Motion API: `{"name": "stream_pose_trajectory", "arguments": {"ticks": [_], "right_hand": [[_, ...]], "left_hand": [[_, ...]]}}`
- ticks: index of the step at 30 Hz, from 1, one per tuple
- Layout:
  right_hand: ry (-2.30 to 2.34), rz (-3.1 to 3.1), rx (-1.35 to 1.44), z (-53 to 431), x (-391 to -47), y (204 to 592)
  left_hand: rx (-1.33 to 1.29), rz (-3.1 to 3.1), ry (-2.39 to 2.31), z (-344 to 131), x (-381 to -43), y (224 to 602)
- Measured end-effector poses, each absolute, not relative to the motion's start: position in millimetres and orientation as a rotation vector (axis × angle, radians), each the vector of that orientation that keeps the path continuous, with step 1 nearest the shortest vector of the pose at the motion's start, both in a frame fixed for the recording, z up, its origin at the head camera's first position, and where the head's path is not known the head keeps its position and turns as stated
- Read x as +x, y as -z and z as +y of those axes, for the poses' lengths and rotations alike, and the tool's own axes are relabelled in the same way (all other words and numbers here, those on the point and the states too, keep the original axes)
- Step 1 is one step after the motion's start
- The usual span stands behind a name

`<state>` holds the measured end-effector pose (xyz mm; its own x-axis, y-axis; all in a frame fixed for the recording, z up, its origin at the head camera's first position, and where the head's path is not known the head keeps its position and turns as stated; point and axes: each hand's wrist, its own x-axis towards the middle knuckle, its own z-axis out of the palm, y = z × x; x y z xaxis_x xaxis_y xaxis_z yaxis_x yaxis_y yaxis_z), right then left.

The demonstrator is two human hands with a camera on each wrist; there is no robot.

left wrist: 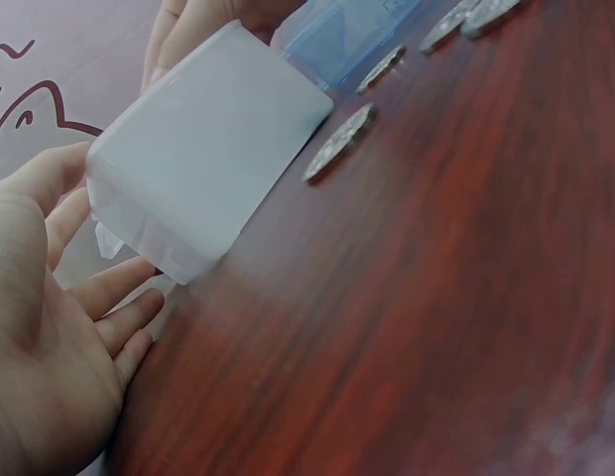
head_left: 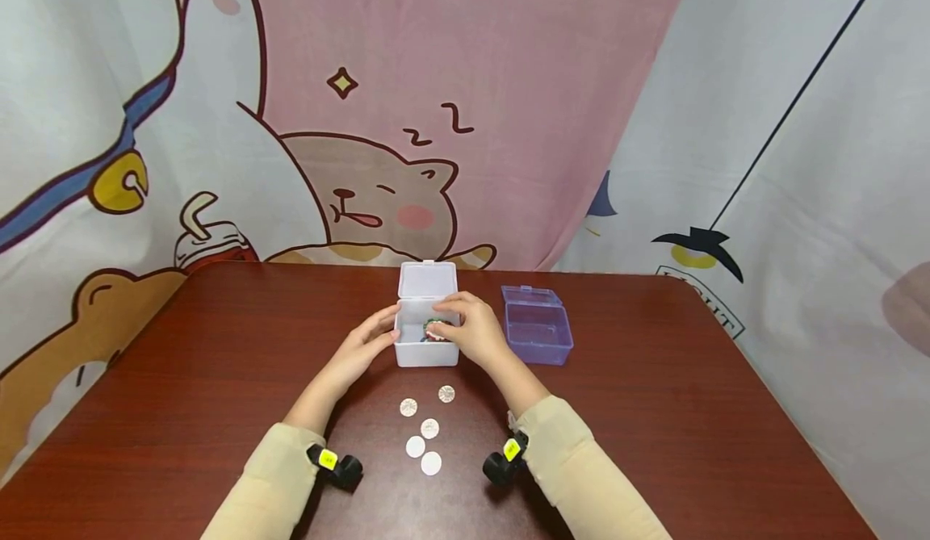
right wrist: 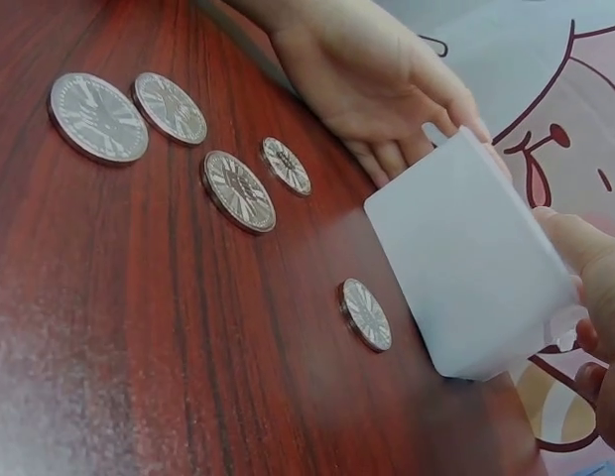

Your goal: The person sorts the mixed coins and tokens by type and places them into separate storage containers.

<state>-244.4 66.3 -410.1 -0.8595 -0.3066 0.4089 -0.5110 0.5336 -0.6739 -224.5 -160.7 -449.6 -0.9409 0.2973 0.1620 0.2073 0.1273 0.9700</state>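
A white plastic box (head_left: 427, 354) stands on the table with its lid raised at the back. My left hand (head_left: 362, 345) rests against the box's left side, its fingers fairly straight and loosely spread in the left wrist view. Over the right side of the box, my right hand (head_left: 475, 332) reaches in with bent fingers. A small round piece (head_left: 434, 329) with green, red and white colouring shows inside the box by the right thumb. Whether the right fingers pinch it cannot be told; the box wall hides them in the right wrist view.
Several silver coins (right wrist: 238, 191) lie flat on the table in front of the white box. To its right stands a clear purple-blue box (head_left: 538, 353), lid up. A printed cloth (head_left: 567, 80) hangs behind the brown table (head_left: 690, 411).
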Motion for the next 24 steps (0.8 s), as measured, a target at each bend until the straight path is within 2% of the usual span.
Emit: {"name": "stream_pose_trajectory", "arguments": {"ticks": [18,24], "right_hand": [[-1.261,-2.433,0.699,82.9,-222.9,399.2],[-1.294,-2.411,0.722,90.8,-214.4,400.0]], "left_hand": [[0.54,2.295,-1.983,-160.7,-225.0,451.8],[0.53,2.282,-1.966,-157.0,-210.6,425.8]]}}
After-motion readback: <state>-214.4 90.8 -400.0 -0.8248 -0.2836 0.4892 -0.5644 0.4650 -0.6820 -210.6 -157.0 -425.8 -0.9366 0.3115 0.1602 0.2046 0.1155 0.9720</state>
